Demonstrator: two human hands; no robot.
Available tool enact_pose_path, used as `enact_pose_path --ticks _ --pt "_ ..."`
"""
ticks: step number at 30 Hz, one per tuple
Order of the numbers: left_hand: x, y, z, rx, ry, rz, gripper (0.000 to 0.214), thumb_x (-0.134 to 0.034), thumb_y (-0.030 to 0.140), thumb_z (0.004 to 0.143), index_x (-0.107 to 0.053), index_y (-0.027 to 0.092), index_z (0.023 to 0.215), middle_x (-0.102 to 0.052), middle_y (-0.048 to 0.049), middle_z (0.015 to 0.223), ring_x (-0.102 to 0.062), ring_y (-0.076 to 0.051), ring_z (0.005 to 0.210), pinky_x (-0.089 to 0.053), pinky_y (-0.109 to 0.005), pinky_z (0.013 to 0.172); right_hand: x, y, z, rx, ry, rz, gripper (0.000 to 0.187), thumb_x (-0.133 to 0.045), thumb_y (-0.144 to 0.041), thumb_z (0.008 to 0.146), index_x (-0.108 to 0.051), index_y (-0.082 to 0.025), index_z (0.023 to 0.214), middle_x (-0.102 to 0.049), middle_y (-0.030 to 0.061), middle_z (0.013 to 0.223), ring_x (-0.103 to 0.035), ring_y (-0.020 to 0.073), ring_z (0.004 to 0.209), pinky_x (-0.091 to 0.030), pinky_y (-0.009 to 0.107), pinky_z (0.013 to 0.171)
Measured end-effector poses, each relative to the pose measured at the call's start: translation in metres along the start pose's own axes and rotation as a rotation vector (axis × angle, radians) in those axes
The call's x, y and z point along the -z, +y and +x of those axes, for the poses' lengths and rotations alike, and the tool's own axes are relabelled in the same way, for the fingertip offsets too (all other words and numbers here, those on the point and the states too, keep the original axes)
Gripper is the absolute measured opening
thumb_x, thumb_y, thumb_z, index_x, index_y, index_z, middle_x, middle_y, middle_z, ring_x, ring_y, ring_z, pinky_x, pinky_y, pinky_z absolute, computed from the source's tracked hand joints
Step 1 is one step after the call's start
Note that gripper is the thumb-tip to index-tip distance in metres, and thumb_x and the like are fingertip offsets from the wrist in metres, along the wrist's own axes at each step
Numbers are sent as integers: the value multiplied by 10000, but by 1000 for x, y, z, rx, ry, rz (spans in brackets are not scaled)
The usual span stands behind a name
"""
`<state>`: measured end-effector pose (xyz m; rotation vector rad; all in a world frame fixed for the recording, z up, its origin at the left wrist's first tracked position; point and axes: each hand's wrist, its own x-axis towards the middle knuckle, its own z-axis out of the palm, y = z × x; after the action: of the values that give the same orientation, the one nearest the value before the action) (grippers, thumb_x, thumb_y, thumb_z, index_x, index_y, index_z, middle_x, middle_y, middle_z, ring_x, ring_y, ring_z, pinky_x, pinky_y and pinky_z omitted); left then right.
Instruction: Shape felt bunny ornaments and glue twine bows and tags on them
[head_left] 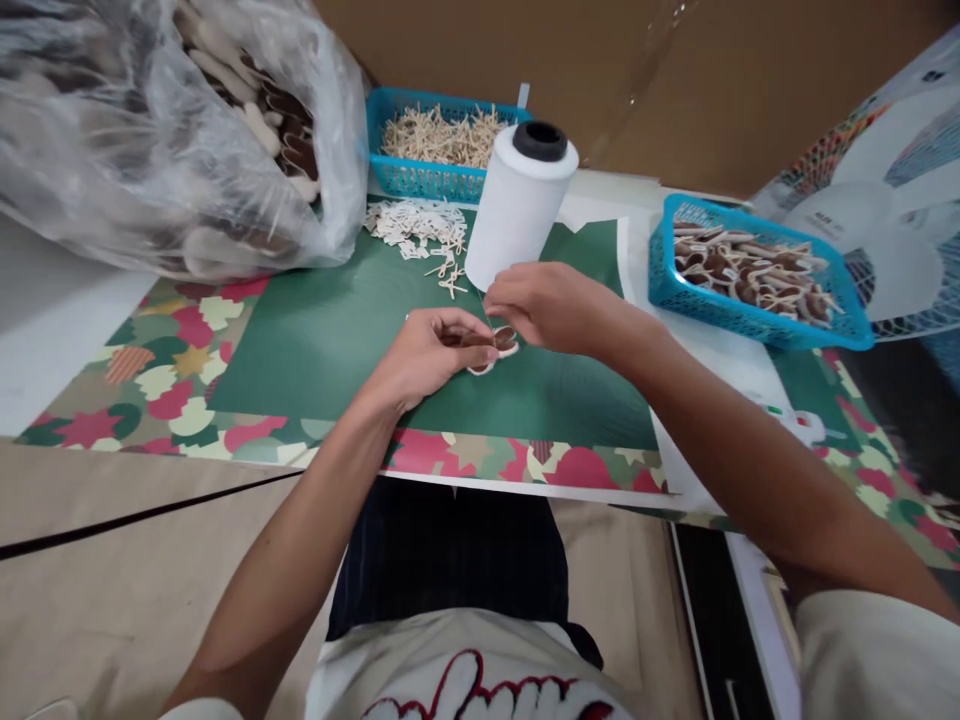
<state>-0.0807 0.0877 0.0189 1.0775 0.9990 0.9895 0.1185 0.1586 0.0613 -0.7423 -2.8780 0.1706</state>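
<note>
My left hand [427, 355] is closed in a pinch on a small brown and white tag-like piece [501, 340] over the green sheet [322, 340]. My right hand [551, 305] is closed just right of it, its fingertips pinching the same small piece, with a thin white thread running up from it. A big white thread spool [519, 205] with a black core stands upright just behind both hands.
A clear plastic bag [172, 130] of brown and cream pieces fills the far left. A blue basket [427, 178] of tan strings is at the back, with loose white tags [416, 222] before it. Another blue basket [757, 315] holding brown pieces sits right. Cardboard wall behind.
</note>
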Motion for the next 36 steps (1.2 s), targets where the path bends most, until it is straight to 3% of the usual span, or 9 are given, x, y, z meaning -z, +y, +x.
enact_pose_path --ticks 3,7,12,15,18,22,26,32,36 --pt "1 -2 0 -32 50 -83 263 -921 210 591 -768 147 795 -763 -32 726 -669 -128 652 -522 -259 675 -21 2 -7 -53 68 200 178 -510 -110 919 -616 -206 813 -660 31 768 -557 171 708 -386 299 671" --pt "-2 -7 3 -91 173 -110 265 -909 215 589 -761 150 799 -753 -20 714 -658 -125 638 -513 -257 654 -42 -30 -33 -129 204 327 194 -495 -149 994 -614 -197 848 -668 22 789 -578 154 697 -421 280 678" --pt "-11 -13 5 -75 199 6 176 -860 182 638 -756 145 774 -730 -20 680 -623 -117 601 -474 -254 602 -38 -66 -48 -113 210 36 242 -430 -159 1054 -619 -191 906 -682 76 869 -605 219 829 -473 336 763" --pt "-11 -12 6 -29 172 4 161 -857 135 631 -751 144 751 -707 -15 642 -624 -122 595 -482 -257 604 -22 -63 -38 -72 121 -199 250 -431 -60 1005 -635 -185 932 -658 81 865 -560 234 814 -443 359 738" --pt "-8 -8 4 5 94 2 160 -853 98 624 -746 140 736 -704 -19 637 -633 -124 608 -488 -254 618 -4 -43 -20 0 36 -272 279 -451 24 914 -640 -181 930 -657 95 898 -560 250 866 -426 369 744" --pt "-4 -5 0 16 38 -18 171 -847 104 629 -757 144 769 -732 -31 666 -659 -136 631 -511 -267 645 4 -11 -1 69 -35 -131 239 -478 -14 892 -635 -191 857 -660 87 879 -576 233 838 -407 350 720" --pt "-3 -3 0 9 105 -93 257 -891 147 582 -766 143 807 -772 -47 749 -691 -151 671 -545 -283 674 -17 4 -7 4 67 160 214 -473 -73 920 -630 -203 854 -663 46 823 -586 180 759 -409 306 696" --pt "-9 -12 5 -62 246 -27 238 -873 190 623 -776 149 837 -782 -47 782 -672 -138 668 -526 -268 661 -56 -33 -40 -145 313 358 195 -513 -174 1017 -627 -210 862 -679 26 817 -607 164 731 -457 290 699" --pt "-13 -19 6 -61 245 72 180 -839 188 656 -773 157 820 -762 -41 739 -662 -146 653 -508 -270 629 -54 -57 -47 -146 330 163 209 -482 -142 1031 -646 -206 917 -718 67 900 -640 215 841 -507 338 789"
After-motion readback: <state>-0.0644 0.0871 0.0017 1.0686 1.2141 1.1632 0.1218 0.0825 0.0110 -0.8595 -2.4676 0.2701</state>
